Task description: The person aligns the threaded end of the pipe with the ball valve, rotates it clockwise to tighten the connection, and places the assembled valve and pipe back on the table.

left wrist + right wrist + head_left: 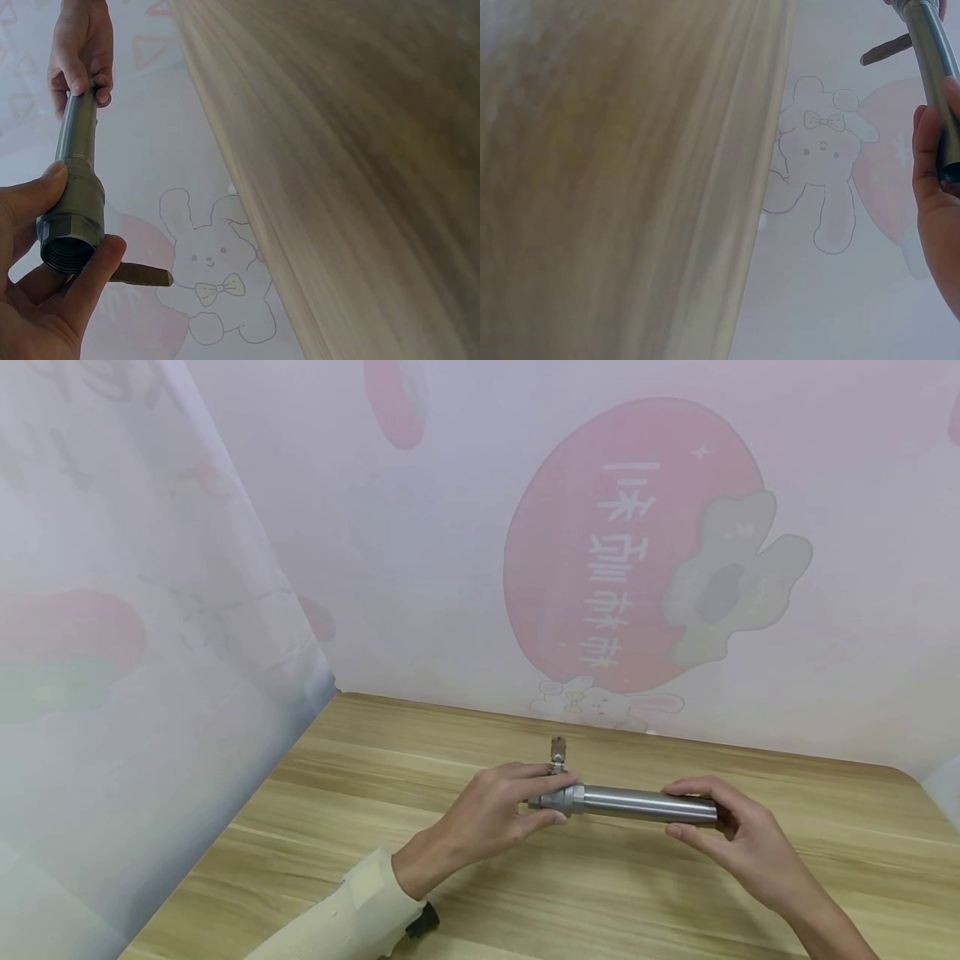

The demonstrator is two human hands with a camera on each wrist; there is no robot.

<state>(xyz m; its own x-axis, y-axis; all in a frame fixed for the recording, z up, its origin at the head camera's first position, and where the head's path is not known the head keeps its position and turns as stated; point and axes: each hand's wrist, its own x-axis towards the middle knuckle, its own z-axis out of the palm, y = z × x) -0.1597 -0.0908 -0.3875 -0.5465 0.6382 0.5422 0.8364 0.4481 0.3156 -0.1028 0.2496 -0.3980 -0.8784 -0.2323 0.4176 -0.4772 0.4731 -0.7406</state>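
Observation:
My left hand [480,814] holds a ball valve [557,802] between thumb and fingers. A smooth steel pipe [637,804] runs from the valve's hexagonal end toward the right. The pipe's far end sits between the thumb and fingers of my right hand [757,852]. The valve's flat lever [558,750] sticks out on the side away from me. In the left wrist view, the valve's threaded opening [67,253] faces the camera. The right wrist view catches the hollow pipe [934,67] end beside the fingers. Valve and pipe lie in one line, held over the wooden table.
The wood-grain table [360,760] spreads under both hands. Printed fabric walls [420,568] rise along its back and left edges. A small black object [422,921] shows at the left sleeve [360,902].

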